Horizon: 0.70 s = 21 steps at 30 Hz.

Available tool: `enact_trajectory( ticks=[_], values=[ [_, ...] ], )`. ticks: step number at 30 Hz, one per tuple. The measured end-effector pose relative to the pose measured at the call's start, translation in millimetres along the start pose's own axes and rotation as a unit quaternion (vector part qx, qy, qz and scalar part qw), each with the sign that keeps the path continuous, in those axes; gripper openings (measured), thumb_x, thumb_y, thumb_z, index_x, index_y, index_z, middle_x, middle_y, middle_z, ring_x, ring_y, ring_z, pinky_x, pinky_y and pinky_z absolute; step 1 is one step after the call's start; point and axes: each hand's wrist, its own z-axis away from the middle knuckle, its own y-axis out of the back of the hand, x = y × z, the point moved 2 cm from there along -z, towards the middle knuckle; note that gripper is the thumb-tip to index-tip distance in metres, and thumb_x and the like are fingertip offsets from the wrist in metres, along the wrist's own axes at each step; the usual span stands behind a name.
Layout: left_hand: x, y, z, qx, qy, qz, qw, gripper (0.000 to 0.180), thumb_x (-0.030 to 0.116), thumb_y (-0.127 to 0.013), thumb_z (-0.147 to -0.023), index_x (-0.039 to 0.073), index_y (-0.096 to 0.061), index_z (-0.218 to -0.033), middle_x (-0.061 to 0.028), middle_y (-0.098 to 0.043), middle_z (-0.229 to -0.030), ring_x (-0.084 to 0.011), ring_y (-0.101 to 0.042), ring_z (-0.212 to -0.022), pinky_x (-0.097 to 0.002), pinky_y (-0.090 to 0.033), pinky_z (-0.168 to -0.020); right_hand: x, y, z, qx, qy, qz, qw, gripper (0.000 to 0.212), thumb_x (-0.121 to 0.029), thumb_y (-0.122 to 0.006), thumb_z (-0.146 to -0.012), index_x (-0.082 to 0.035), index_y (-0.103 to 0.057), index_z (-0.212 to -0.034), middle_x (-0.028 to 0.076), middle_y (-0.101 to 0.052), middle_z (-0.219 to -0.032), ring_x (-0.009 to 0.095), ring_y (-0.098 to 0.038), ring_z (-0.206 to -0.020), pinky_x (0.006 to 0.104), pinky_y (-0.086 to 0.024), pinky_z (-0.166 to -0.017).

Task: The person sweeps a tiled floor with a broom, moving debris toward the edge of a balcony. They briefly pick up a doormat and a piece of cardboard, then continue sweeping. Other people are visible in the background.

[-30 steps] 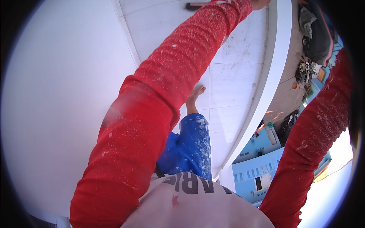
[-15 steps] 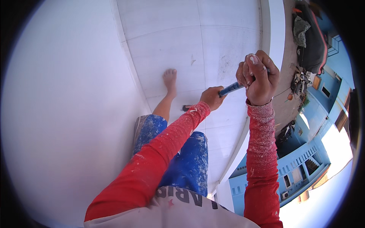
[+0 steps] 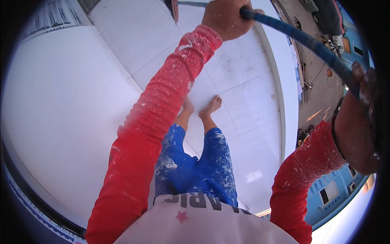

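A long blue pole (image 3: 302, 37) slants across the upper right. My left hand (image 3: 227, 18) is closed around it near the top edge. At the right rim my right hand (image 3: 357, 126) grips the pole's near end, its fingers wrapped round it and partly lost in shadow. Beyond my left hand a thinner stretch of handle (image 3: 192, 4) leads to a reddish-brown head with dark bristles, a broom head (image 3: 174, 9), cut off by the top edge. White specks cover both red sleeves.
To the left rises a smooth white wall (image 3: 61, 110). My bare feet (image 3: 210, 106) stand on pale floor tiles (image 3: 256, 101). A low white ledge (image 3: 286, 81) borders the floor at right; past it lie a yard, a dark covered vehicle (image 3: 328, 16) and blue buildings.
Both hands have moved up and farther apart along the pole, the right one out to the right rim. The broom head has swung up to the top edge. Both feet now show.
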Motion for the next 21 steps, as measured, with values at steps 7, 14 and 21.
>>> enact_trajectory(
  ticks=[7,14,21],
  values=[
    [189.1,-196.3,140.2,-0.444,0.063,0.368,0.814,0.043,0.046,-0.066,-0.08,0.008,-0.051,-0.065,-0.0101,-0.056,-0.057,-0.0323,-0.057,-0.055,-0.0406,-0.045,-0.057,-38.3,158.3,45.3,-0.228,-0.169,0.003,0.959,0.036,-0.031,-0.066,-0.083,-0.013,-0.047,-0.058,0.0,-0.051,-0.049,0.011,-0.048,-0.04,0.0247,-0.038,-0.043],
    [110.7,-287.0,199.8,-0.579,0.089,0.276,0.762,0.028,0.032,-0.053,-0.084,0.008,-0.057,-0.07,-0.0113,-0.065,-0.073,-0.0311,-0.063,-0.079,-0.0466,-0.011,-0.114,106.9,156.3,110.9,-0.011,-0.206,0.266,0.942,0.017,-0.007,-0.063,-0.074,-0.001,-0.053,-0.062,0.007,-0.052,-0.053,0.018,-0.051,-0.048,0.0277,-0.039,-0.05],
    [-81.6,-77.5,32.1,-0.513,0.12,0.213,0.823,0.024,0.026,-0.055,-0.091,0.004,-0.053,-0.081,-0.009,-0.056,-0.075,-0.0203,-0.054,-0.071,-0.0334,-0.034,-0.077,127.4,-87.3,-3.7,-0.133,-0.014,0.071,0.988,0.02,-0.011,-0.067,-0.071,-0.008,-0.049,-0.063,0.004,-0.043,-0.047,0.023,-0.047,-0.039,0.0348,-0.037,-0.039]
  ],
)
